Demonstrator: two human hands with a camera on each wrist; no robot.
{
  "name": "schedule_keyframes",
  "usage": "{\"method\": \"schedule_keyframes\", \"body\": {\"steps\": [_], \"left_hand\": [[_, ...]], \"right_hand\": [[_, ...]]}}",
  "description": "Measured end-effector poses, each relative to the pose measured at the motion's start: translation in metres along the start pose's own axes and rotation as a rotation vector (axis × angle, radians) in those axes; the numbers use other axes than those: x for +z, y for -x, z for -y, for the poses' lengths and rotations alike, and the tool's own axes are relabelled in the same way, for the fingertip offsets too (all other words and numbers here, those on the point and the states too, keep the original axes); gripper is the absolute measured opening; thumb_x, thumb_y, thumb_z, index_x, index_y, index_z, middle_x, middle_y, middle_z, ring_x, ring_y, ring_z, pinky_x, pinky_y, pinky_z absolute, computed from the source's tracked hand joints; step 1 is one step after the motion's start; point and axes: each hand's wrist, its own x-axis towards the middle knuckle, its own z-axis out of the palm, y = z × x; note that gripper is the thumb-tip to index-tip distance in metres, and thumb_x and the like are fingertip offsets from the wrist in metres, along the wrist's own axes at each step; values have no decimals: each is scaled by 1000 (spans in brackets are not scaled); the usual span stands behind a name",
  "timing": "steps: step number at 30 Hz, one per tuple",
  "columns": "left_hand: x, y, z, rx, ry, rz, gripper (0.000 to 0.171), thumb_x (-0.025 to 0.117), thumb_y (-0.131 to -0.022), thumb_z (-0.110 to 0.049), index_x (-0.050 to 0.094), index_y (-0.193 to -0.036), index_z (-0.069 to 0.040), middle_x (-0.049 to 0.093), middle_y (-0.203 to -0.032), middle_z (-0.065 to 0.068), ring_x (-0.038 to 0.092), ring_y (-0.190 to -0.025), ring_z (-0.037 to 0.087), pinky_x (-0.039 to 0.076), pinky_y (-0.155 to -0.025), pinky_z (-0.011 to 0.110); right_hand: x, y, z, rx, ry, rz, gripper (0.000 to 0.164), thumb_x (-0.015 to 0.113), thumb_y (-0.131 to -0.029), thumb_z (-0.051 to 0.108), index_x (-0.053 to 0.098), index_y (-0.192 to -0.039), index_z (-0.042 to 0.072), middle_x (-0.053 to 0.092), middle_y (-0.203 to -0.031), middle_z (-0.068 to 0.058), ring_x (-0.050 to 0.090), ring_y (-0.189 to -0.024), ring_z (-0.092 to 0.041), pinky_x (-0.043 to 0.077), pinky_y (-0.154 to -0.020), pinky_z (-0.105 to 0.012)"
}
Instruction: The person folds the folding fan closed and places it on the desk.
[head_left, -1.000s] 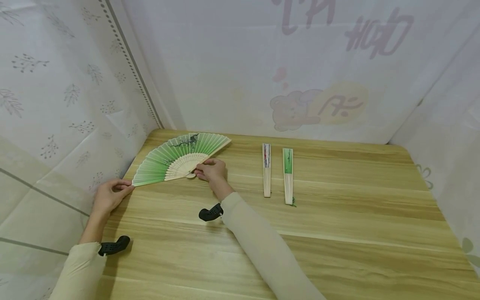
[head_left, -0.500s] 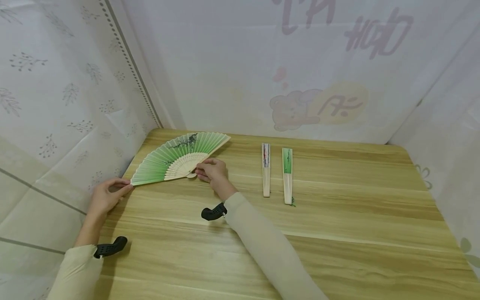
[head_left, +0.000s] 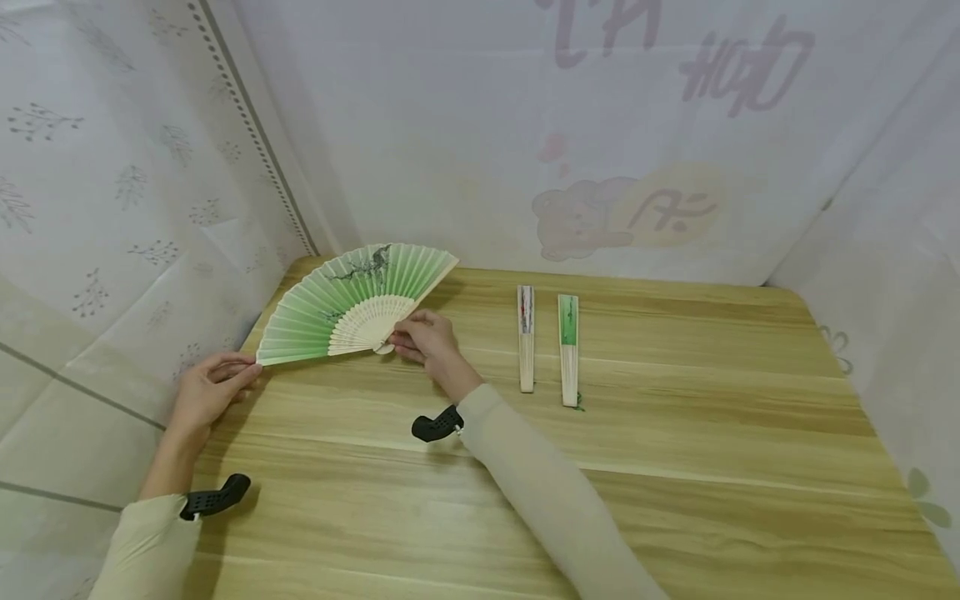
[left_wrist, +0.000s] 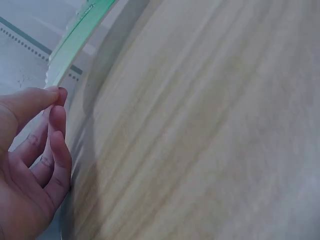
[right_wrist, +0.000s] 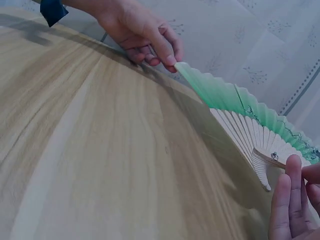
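Observation:
A green folding fan [head_left: 352, 292] with a dark branch print and pale ribs is spread wide at the table's back left. My left hand [head_left: 210, 392] pinches its left outer corner between thumb and forefinger. Near the pivot, my right hand [head_left: 431, 346] pinches the right-hand guard stick. In the right wrist view the spread fan [right_wrist: 240, 102] is tilted, its edge off the table with a shadow below. The left wrist view shows the fan's corner [left_wrist: 75, 45] at the left hand's fingertips.
Two folded fans lie side by side right of centre: one with a white and red print [head_left: 527, 337], one green [head_left: 569, 350] with a green tassel. Patterned cloth walls [head_left: 420, 150] border the wooden table [head_left: 675, 467] at the back and sides.
The spread fan has risen and tilted up off the table, its top edge higher in view. Both hands keep their pinch; the left has shifted slightly left.

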Motion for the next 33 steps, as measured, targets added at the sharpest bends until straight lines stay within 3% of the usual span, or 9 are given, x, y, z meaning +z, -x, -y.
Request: {"method": "schedule_keyframes", "body": {"steps": [5,13,19,25,33], "left_hand": [[3,-5,0,15,131,-7,14,71,-94,1,71,-108,-3,75,-90,-4,69,-73,10,58,-59,23],[12,-12,-7,61,134,-31,16,72,-93,3,70,-107,-4,74,-89,-6,69,-73,7,56,-58,20],[25,-16,-17,109,183,-17,16,71,-92,8,68,-106,2,73,-87,-3,70,-74,6,56,-61,19],[38,-20,-21,140,168,21,16,69,-93,7,64,-109,6,73,-89,-2,68,-76,6,56,-62,19],[61,-34,-26,180,97,42,25,70,-95,1,60,-116,10,71,-91,-3,65,-78,11,55,-63,19]], "right_hand": [[-5,0,9,-23,16,73,13,69,-92,-3,62,-88,7,73,-83,-18,71,-67,-18,61,-69,-33],[-21,-1,24,-42,92,188,8,70,-94,-2,64,-97,2,74,-90,-19,73,-71,-19,57,-88,-45],[-41,-1,36,-35,163,282,15,69,-95,-2,66,-110,-2,73,-91,-17,72,-79,-23,49,-98,-55],[-61,1,48,-22,207,309,16,69,-95,-2,65,-111,-2,73,-89,-13,71,-83,-23,48,-100,-54],[-89,5,61,-50,248,269,17,70,-95,-1,67,-112,-2,72,-93,-14,71,-84,-24,50,-98,-51]]}}
